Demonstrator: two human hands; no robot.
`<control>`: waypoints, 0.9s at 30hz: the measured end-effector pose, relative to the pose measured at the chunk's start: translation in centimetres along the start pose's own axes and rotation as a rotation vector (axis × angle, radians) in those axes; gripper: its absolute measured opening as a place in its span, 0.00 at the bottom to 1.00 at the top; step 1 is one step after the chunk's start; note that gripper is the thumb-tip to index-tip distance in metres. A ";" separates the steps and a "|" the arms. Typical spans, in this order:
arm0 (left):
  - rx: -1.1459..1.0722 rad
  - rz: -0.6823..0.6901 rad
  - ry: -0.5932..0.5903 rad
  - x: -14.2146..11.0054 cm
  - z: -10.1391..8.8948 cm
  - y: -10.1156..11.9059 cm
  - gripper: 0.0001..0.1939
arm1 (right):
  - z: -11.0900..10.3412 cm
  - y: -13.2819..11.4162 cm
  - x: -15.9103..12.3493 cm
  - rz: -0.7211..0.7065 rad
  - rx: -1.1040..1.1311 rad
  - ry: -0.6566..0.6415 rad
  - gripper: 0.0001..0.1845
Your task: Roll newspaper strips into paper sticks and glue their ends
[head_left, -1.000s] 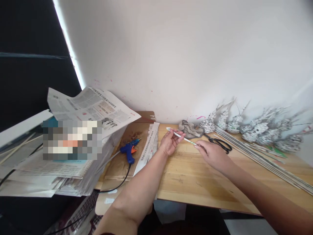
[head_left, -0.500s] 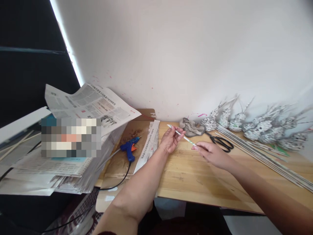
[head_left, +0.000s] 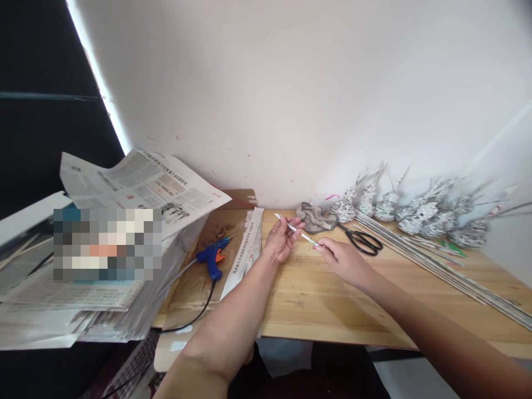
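Note:
A thin white rolled paper stick [head_left: 305,237] with green marks slants between my two hands, above the wooden table. My left hand [head_left: 283,239] is palm up, its thumb and fingers closed around the upper part, and a pointed white end sticks out past the thumb. My right hand [head_left: 338,259] pinches the lower end between thumb and fingers. Just behind lies a crumpled grey cloth [head_left: 318,218], and black-handled scissors [head_left: 364,241] rest to the right of it. Left of my left hand is a stack of newspaper strips [head_left: 245,249].
A blue glue gun [head_left: 211,259] lies on brown cardboard [head_left: 189,293], its cord trailing to the front. Piled newspapers [head_left: 120,321] fill the left side. Long paper sticks [head_left: 440,263] lie across the right, before several woven paper shapes [head_left: 386,206] along the wall.
The whole view has shifted slightly, so things appear further left and a little lower. Both hands still hold the paper stick, in nearly the same pose.

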State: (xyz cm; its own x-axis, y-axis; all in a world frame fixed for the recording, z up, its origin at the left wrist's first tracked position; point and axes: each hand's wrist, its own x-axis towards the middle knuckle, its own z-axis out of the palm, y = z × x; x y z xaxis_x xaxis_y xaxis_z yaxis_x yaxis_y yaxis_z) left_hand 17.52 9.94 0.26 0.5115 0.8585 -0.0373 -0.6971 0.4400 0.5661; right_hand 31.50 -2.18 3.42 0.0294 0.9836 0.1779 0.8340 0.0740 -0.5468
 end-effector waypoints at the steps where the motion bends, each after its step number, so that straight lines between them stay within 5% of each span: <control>1: -0.008 -0.001 0.009 0.0 0.0 0.0 0.11 | 0.3 -0.1 0.0 -0.043 -0.107 0.045 0.17; 6: -0.014 -0.002 0.050 0.1 -0.1 0.0 0.12 | 1.1 -0.5 0.0 -0.112 -0.313 0.153 0.15; 16: 0.015 0.007 0.034 0.3 -0.3 -0.3 0.09 | 1.0 -0.5 0.1 -0.058 -0.191 0.155 0.16; 20: 0.012 -0.011 0.001 0.0 -0.3 -0.1 0.10 | 0.8 -0.5 0.5 0.070 0.079 0.071 0.16; 24: 0.031 -0.031 -0.039 -0.2 -0.2 0.1 0.10 | 0.4 -0.5 0.6 0.291 0.541 -0.167 0.20; 27: 0.024 -0.049 -0.084 -0.2 -0.3 0.1 0.11 | 0.0 -0.4 0.4 0.344 0.688 -0.312 0.24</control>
State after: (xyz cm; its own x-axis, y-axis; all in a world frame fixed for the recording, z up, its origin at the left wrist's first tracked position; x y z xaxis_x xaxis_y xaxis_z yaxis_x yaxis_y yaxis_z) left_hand 17.22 9.84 0.09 0.5859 0.8104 0.0033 -0.6582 0.4736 0.5852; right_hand 31.19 -1.78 3.67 -0.0177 0.9626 -0.2704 0.2801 -0.2548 -0.9255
